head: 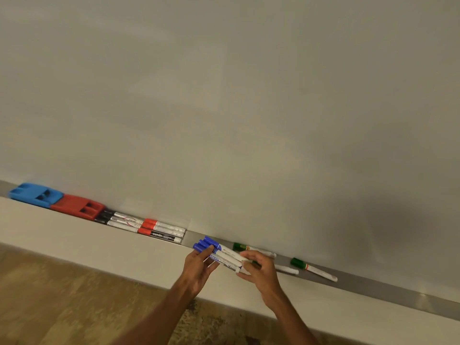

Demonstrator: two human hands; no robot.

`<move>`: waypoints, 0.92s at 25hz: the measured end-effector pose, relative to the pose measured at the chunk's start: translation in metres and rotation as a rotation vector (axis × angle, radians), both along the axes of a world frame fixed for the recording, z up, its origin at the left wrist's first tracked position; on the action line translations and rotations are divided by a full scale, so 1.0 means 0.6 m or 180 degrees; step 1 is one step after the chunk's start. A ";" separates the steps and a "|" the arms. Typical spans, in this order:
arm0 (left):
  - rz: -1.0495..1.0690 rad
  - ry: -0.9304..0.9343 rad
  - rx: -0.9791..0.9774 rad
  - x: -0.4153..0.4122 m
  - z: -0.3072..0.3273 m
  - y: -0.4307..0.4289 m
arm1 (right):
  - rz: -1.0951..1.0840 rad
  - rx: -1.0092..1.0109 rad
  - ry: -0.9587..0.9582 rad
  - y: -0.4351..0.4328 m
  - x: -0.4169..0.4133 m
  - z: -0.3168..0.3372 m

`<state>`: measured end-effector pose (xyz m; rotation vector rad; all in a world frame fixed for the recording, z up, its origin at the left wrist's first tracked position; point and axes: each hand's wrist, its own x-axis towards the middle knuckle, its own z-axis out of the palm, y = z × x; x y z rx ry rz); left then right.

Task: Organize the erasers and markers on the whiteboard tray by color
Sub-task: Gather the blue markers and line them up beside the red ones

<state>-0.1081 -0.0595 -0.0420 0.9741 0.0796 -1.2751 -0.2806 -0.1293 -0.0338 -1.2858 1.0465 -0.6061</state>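
A bundle of blue-capped markers is held just above the grey whiteboard tray. My left hand grips the bundle near the caps, and my right hand grips its white rear ends. On the tray's left end lie a blue eraser and a red eraser, then black-capped markers and red-capped markers. To the right lie green-capped markers, one behind my right hand, another further right, and one partly hidden under my right hand.
The whiteboard fills the view above the tray. A pale ledge runs below the tray, with wood-patterned floor under it. A bare stretch of tray lies between the red markers and the blue bundle.
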 end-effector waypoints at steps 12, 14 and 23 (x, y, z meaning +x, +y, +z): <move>0.0097 0.0045 -0.0053 0.040 -0.011 -0.010 | -0.0779 0.0380 -0.0291 0.026 0.083 -0.016; 0.0084 -0.0098 -0.0019 0.050 -0.014 -0.015 | -0.0779 0.0402 -0.0272 0.021 0.091 -0.016; -0.0099 -0.2959 0.0510 0.122 -0.026 -0.026 | -0.0744 0.0669 -0.0234 -0.014 0.110 -0.027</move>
